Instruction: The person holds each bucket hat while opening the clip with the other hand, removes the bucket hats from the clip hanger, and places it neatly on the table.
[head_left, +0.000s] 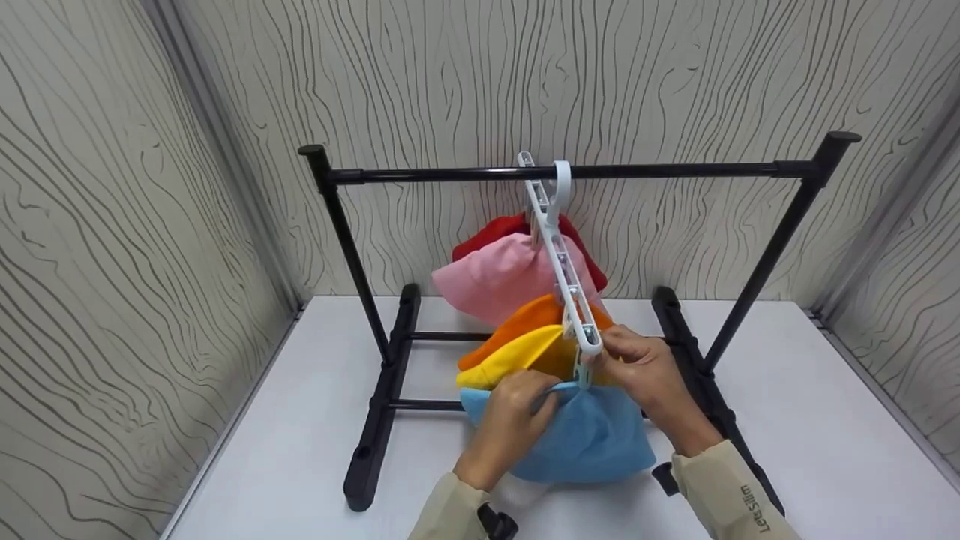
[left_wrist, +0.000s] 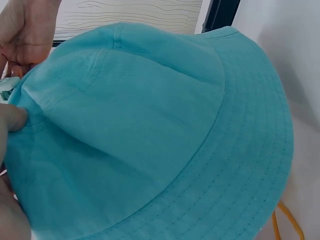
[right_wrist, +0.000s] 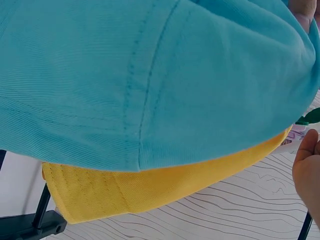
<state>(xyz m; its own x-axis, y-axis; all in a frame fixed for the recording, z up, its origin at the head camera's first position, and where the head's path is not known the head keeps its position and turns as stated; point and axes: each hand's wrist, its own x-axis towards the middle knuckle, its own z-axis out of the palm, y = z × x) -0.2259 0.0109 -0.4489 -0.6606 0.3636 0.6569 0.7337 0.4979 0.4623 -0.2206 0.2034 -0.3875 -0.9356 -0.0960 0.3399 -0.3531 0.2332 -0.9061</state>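
Basically, left hand point(head_left: 514, 409) pinches light-blue fabric bucket hat point(head_left: 592, 442) beside the pale plastic clip point(head_left: 582, 373), likely steadying cloth, while right hand point(head_left: 646, 369) pinches that clip, apparently controlling it.

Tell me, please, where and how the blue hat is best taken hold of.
Probably pinch the blue hat at its crown, just left of the clip, coming from the person's left: the fabric bunches narrowly there, while the wide brim hangs loose below.
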